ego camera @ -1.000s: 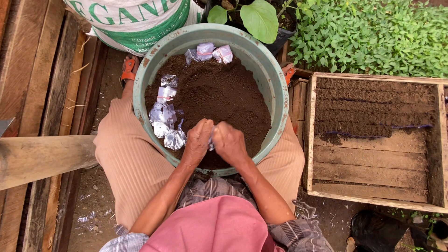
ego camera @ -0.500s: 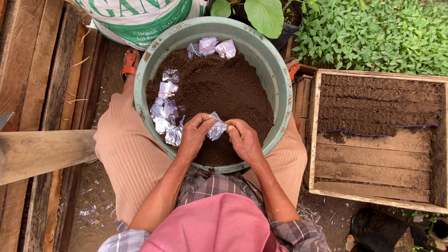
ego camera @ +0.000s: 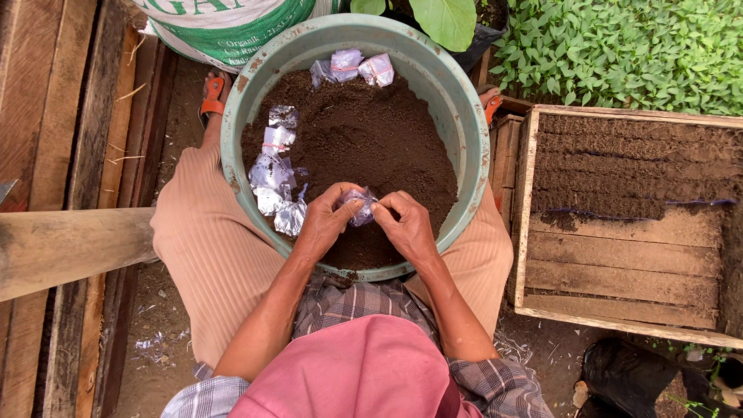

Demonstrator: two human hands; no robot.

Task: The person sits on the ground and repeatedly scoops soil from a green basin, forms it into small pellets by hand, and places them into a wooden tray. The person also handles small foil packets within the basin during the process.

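Both hands have risen from the soil since the earlier frame, and the small clear bag [ego camera: 357, 206] now sits between them above the near side of the basin [ego camera: 472, 131]. Left hand [ego camera: 325, 219] and right hand [ego camera: 402, 224] each pinch the bag's rim with thumb and fingers, holding it open; it looks only partly filled. A row of bags [ego camera: 275, 178] lies along the left wall and a few more bags [ego camera: 352, 68] at the far rim, so several seem done. Much soil [ego camera: 371, 139] remains, and the wooden crate [ego camera: 619, 255] beside the basin holds soil only in its far half.
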